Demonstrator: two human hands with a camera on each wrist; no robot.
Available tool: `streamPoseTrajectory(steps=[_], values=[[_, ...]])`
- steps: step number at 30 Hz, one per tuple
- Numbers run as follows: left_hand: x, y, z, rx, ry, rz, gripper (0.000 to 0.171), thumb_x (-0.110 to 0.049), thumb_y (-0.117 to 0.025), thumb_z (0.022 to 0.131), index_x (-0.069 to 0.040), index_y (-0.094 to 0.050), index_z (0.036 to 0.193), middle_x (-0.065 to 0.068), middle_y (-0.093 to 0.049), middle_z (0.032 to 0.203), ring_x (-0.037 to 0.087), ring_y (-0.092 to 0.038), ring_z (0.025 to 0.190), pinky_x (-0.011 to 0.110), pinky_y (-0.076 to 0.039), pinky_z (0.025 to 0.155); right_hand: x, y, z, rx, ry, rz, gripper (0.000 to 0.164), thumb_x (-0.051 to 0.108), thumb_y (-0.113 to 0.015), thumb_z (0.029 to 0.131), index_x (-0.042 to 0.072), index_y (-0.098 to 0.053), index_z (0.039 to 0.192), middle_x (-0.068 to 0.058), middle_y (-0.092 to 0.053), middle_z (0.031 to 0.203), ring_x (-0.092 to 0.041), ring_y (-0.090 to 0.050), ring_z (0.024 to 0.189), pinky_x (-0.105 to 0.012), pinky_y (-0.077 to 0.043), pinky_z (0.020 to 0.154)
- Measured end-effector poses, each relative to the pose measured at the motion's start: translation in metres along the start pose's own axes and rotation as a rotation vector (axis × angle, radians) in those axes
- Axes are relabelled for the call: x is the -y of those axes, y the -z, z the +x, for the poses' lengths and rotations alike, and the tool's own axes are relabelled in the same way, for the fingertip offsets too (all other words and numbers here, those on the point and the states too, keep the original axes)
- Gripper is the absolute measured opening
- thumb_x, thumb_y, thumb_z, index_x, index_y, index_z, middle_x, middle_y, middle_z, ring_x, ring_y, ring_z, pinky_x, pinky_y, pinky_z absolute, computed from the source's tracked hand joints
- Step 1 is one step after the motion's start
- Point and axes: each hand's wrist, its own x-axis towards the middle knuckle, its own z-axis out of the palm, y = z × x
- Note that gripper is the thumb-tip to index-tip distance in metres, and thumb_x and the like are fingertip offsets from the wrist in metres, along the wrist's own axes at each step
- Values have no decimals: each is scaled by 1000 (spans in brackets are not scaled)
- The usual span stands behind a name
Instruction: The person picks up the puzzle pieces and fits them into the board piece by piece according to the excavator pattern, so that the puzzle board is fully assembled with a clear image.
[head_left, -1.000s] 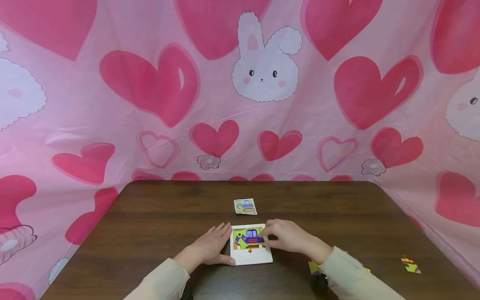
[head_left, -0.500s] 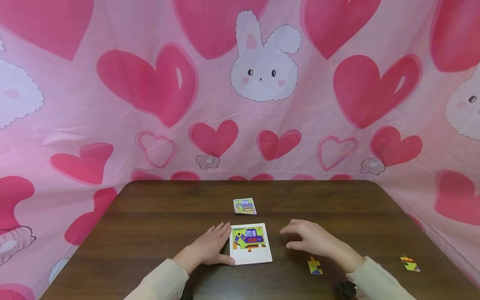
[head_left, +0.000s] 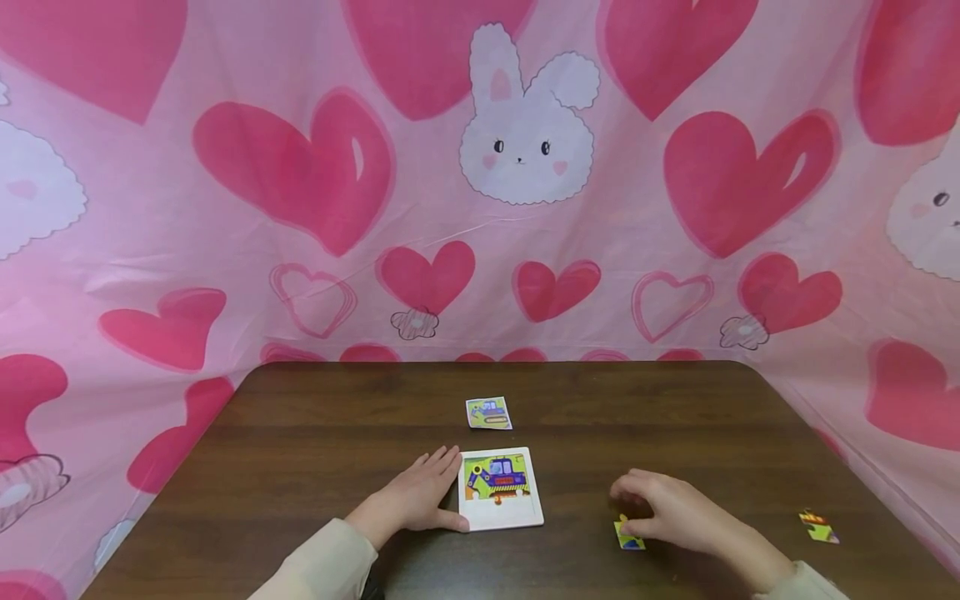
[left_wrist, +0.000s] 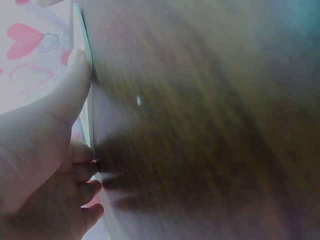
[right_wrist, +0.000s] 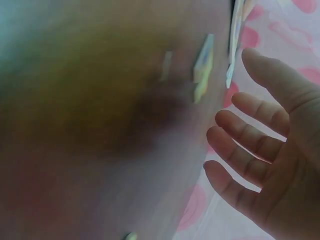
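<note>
A white puzzle tray (head_left: 501, 513) lies on the table, its upper part filled with joined pieces (head_left: 498, 478) picturing a purple digger. My left hand (head_left: 420, 493) rests along the tray's left edge, the thumb at the near corner and the fingers toward the far corner. To the right, my right hand (head_left: 675, 508) hovers beside a loose yellow-green jigsaw piece (head_left: 628, 540), partly covering it in the head view. In the right wrist view the fingers (right_wrist: 245, 135) are spread and loosely bent with nothing between them, and a piece (right_wrist: 203, 67) lies on the table apart from them.
Farther right lies another loose jigsaw piece (head_left: 818, 527) in red and yellow-green. A small picture card (head_left: 489, 413) of the digger sits behind the tray. The dark wooden table (head_left: 337, 425) ends at a pink cloth (head_left: 442, 208) with hearts and rabbits.
My right hand has left the tray's right side and moved right, to the nearer loose piece. The left hand has stayed at the tray.
</note>
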Motion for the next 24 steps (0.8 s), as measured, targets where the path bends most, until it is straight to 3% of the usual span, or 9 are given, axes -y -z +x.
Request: streamPoseTrajectory(steps=[6,24], values=[[-1,1,-1,2,5,-8,96,-61,-62,74,2,-32,140,16,-28,146,32,-22,134,47,-21,106,-7,-4,-14,30,-30,11,32,44,-73,74,23,-56,90,17,-44,81,0,-45,71,-24,-41,57],[1,0,1,4,2,-10,96,-61,-61,75,1,-32,141,16,-28,146,31,-22,134,46,-21,106,-12,-8,-17,34,27,9,25,31,-75,76,24,-53,84,18,-42,82,1,-42,68,-20,-37,54]])
